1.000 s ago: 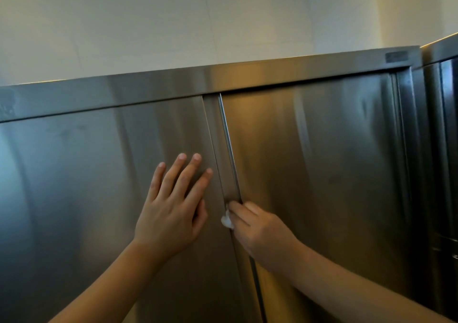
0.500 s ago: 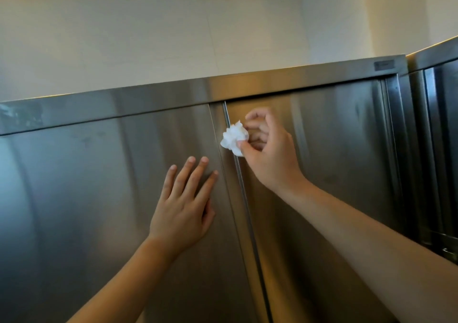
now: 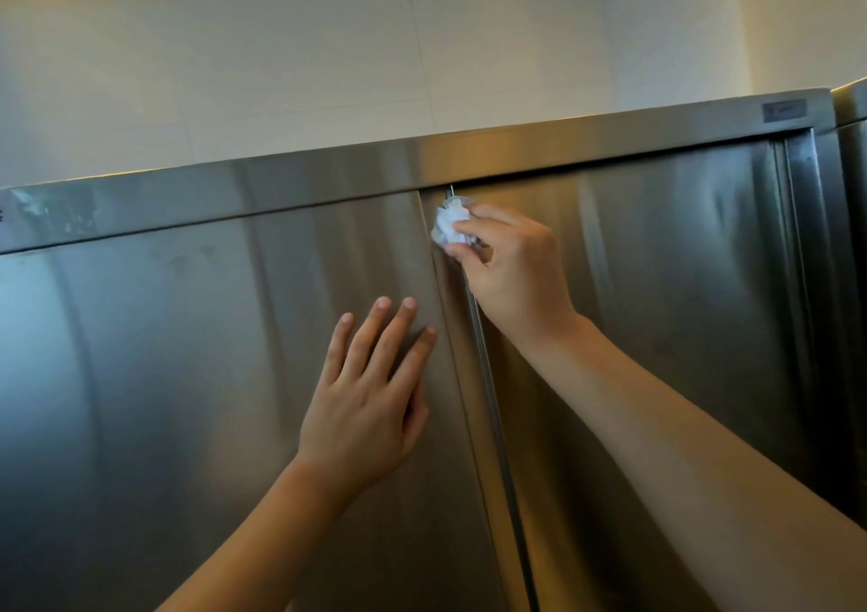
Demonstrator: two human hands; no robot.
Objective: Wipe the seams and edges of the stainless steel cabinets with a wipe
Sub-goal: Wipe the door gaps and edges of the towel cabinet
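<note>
- A stainless steel cabinet [image 3: 164,400] fills the lower part of the head view, its two doors meeting at a vertical seam [image 3: 483,362] that runs from the top rail [image 3: 328,184] down and to the right.
- Behind the cabinet's top edge rises a pale tiled wall [image 3: 305,71]; a second steel unit [image 3: 851,151] stands just beside the cabinet at the far right.
- The left door [image 3: 140,424] carries faint smudges near its upper edge, and broad bare steel lies open to the left of both arms.
- The right door [image 3: 657,306] ends at a narrow vertical frame edge [image 3: 797,245] on its right side, with free steel between that edge and the right forearm.
- The left hand [image 3: 366,409] lies flat on the left door just left of the seam, fingers straight and slightly spread, holding nothing; it sits much where it was half a second ago.
- The right hand [image 3: 511,273] pinches a crumpled white wipe [image 3: 450,229] between thumb and curled fingers.
- The wipe presses against the seam at its very top, just under the top rail; half a second ago it was lower on the seam, and a second ago lower again, level with the left hand's thumb.
</note>
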